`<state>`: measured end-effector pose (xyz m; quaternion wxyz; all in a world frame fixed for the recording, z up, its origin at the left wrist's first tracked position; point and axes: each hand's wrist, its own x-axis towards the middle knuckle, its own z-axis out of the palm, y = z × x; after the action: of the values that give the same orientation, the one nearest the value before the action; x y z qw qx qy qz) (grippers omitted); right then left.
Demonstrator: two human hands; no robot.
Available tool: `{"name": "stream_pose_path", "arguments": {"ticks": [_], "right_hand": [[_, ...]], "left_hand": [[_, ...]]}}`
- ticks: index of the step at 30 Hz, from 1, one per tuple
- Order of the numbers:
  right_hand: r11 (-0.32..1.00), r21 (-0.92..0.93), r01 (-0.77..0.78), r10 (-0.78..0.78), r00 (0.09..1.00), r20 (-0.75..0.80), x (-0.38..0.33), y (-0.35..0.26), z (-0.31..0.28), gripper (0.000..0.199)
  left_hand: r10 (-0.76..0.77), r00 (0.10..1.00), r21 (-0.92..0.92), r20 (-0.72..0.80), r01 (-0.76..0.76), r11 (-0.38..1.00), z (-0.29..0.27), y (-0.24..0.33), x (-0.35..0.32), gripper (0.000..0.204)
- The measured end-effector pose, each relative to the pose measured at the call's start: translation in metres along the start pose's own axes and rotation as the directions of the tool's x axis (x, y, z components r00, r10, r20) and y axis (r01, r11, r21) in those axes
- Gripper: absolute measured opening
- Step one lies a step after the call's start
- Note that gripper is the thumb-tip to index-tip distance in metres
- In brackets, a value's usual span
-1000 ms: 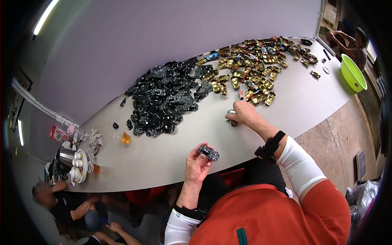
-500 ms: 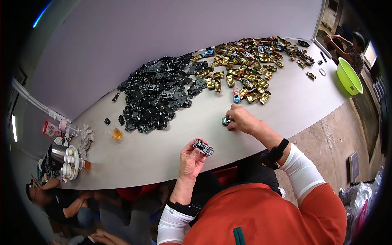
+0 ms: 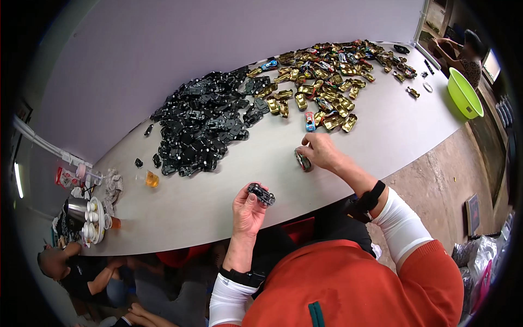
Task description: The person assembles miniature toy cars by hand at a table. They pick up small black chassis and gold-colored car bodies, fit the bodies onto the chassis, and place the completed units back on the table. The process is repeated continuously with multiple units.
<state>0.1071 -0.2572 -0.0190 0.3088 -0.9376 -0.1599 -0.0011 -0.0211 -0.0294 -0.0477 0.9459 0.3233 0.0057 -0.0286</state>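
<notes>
My left hand (image 3: 249,213) is closed around a black toy car chassis (image 3: 261,194) with grey parts, holding it above the table's near edge. Further right, the fingers of my right hand (image 3: 322,152) pinch a dark green toy car body (image 3: 303,161), which is tilted at or just above the tabletop. Beyond that hand, a red and blue toy car body (image 3: 310,121) lies beside a heap of car bodies (image 3: 332,82), many with gold undersides showing. Left of them spreads a large heap of black car chassis (image 3: 201,120).
The grey table (image 3: 190,212) runs along a pale wall. A lime-green basin (image 3: 464,95) is at its right end. At the left stand an amber drink in a cup (image 3: 152,179), a crumpled cloth (image 3: 113,188) and a tray of white cups (image 3: 99,218). People sit lower left and upper right.
The green car body in my right hand has turned from lying level to a tilted position. My left hand keeps its hold on the chassis. The whole view has shifted slightly.
</notes>
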Motion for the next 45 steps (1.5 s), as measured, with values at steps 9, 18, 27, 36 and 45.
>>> {"name": "stream_pose_path", "arguments": {"ticks": [9, 18, 27, 36, 45], "right_hand": [[0.760, -0.186, 0.623, -0.542, 0.765, 0.348, 0.008, 0.004, -0.032, 0.031], [0.744, 0.668, 0.017, -0.210, 0.955, 0.210, -0.024, -0.030, -0.021, 0.014], [0.519, 0.854, -0.046, -0.189, 0.968, 0.167, -0.066, -0.071, -0.011, 0.019], [0.664, 0.746, 0.048, -0.217, 0.967, 0.131, -0.070, -0.075, -0.015, 0.019], [0.766, 0.568, 0.302, -0.343, 0.939, -0.037, -0.078, -0.091, -0.018, 0.038]], "left_hand": [[-0.007, 1.000, 0.004, -0.006, 0.007, 1.000, -0.003, 0.002, 0.000, 0.027], [0.037, 0.999, -0.005, 0.017, -0.037, 0.999, 0.007, 0.006, -0.002, 0.030], [0.103, 0.994, 0.126, 0.028, -0.106, 0.986, 0.028, 0.005, 0.003, 0.034], [0.103, 0.994, 0.176, 0.042, -0.109, 0.978, 0.033, 0.003, 0.000, 0.037], [0.105, 0.993, 0.275, 0.047, -0.114, 0.955, 0.043, 0.006, -0.009, 0.039]]}}
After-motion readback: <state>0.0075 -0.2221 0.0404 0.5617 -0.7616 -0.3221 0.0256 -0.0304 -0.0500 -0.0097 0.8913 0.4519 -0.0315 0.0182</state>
